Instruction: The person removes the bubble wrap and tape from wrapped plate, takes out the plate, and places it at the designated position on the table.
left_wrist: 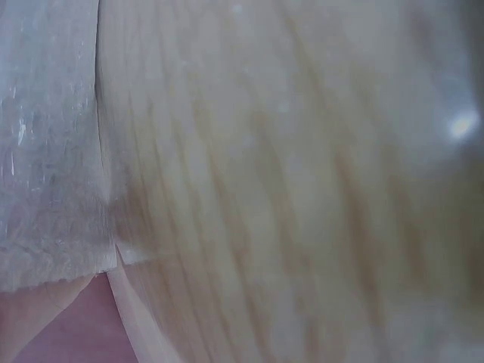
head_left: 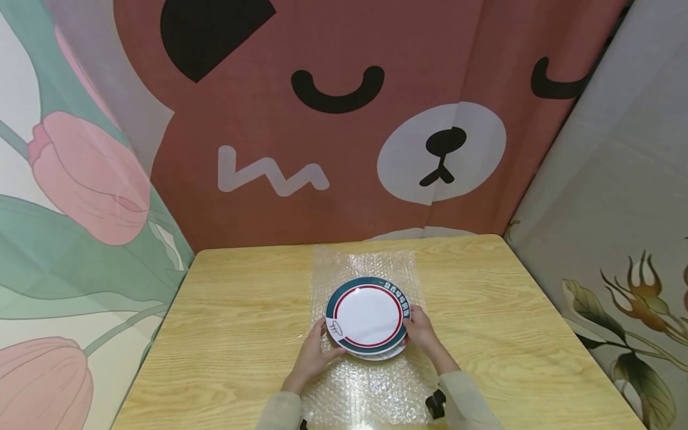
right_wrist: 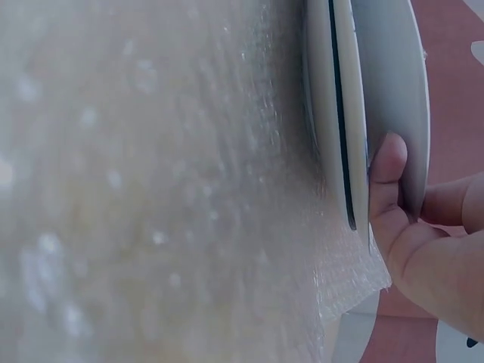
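A round white plate (head_left: 368,316) with a dark green rim band, a red ring and white lettering tops a small stack over bubble wrap (head_left: 371,388). My right hand (head_left: 421,329) pinches its right edge. In the right wrist view, the right hand (right_wrist: 435,249) has a fingertip under the tilted top plate (right_wrist: 393,83), with more plates (right_wrist: 340,113) below. Along the lower left rim, my left hand (head_left: 312,358) holds the top plate with thumb and fingers spread; its fingertips are partly hidden. The lower plate (head_left: 384,355) peeks out at the front.
The wooden table (head_left: 231,334) extends on both sides of the bubble wrap. Behind it hangs a brown bear-print cloth (head_left: 344,221), with flower-print cloths (head_left: 80,263) at the sides. The left wrist view is mostly blurred wood grain and bubble wrap.
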`<act>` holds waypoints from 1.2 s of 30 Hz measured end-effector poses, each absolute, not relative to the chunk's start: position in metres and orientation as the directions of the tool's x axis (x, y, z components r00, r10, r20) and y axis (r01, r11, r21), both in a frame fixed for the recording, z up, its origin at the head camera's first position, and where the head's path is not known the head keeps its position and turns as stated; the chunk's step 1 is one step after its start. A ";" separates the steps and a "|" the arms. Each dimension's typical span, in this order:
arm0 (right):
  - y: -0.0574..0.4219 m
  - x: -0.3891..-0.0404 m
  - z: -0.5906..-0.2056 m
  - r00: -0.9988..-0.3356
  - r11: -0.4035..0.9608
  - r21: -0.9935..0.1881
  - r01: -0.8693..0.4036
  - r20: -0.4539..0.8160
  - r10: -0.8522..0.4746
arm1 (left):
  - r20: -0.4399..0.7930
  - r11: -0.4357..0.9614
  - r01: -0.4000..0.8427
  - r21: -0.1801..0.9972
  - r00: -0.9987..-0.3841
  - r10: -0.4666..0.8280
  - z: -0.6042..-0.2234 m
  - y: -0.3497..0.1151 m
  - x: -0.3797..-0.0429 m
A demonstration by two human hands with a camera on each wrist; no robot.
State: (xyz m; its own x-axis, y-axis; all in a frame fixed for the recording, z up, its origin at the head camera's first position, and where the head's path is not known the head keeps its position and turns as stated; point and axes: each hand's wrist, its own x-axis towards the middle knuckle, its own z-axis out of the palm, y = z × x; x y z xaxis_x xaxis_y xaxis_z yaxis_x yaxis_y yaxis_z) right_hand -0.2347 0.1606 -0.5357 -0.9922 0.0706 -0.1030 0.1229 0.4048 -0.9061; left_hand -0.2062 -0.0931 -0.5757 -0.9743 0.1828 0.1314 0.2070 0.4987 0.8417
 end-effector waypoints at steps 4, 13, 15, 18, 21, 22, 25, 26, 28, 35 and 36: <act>0.161 -0.235 -0.536 -0.990 0.408 -0.903 0.133 -0.101 0.098 | 0.137 0.500 0.213 0.839 -0.973 0.185 -0.577 -0.093 -0.207; 0.163 -0.235 -0.535 -0.985 0.373 -0.916 0.148 -0.102 0.143 | 0.141 0.496 0.221 0.840 -0.971 0.194 -0.578 -0.092 -0.208; 0.163 -0.235 -0.534 -0.985 0.366 -0.920 0.141 -0.093 0.146 | 0.144 0.497 0.225 0.838 -0.970 0.196 -0.578 -0.092 -0.207; 0.164 -0.235 -0.534 -0.987 0.361 -0.925 0.120 -0.072 0.144 | 0.141 0.503 0.222 0.835 -0.971 0.195 -0.579 -0.092 -0.207; 0.164 -0.235 -0.533 -0.987 0.332 -0.937 0.112 -0.067 0.145 | 0.129 0.508 0.210 0.836 -0.973 0.189 -0.580 -0.093 -0.207; 0.164 -0.235 -0.533 -0.987 0.320 -0.941 0.108 -0.064 0.145 | 0.129 0.507 0.209 0.836 -0.974 0.188 -0.580 -0.093 -0.207; 0.165 -0.235 -0.532 -0.987 0.287 -0.954 0.090 -0.047 0.153 | 0.135 0.504 0.213 0.837 -0.973 0.188 -0.581 -0.094 -0.207; 0.166 -0.235 -0.532 -0.987 0.279 -0.957 0.082 -0.039 0.155 | 0.142 0.504 0.220 0.835 -0.972 0.190 -0.581 -0.094 -0.207; 0.166 -0.235 -0.531 -0.986 0.268 -0.961 0.071 -0.028 0.163 | 0.151 0.500 0.228 0.835 -0.970 0.191 -0.581 -0.094 -0.206; 0.169 -0.235 -0.525 -0.981 0.210 -0.975 0.075 -0.034 0.192 | 0.164 0.478 0.239 0.845 -0.967 0.192 -0.579 -0.094 -0.205; 0.170 -0.235 -0.525 -0.979 0.198 -0.977 0.082 -0.042 0.199 | 0.166 0.479 0.241 0.844 -0.967 0.194 -0.579 -0.094 -0.205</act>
State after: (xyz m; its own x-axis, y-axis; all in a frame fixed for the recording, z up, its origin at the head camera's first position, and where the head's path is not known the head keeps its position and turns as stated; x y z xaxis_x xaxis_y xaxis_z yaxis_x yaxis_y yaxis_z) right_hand -0.2349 0.1701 -0.5252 -0.9791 0.1990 -0.0416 0.0817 0.1980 -0.9768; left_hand -0.2053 -0.0941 -0.5787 -0.9669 0.1939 0.1659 0.2410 0.4794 0.8438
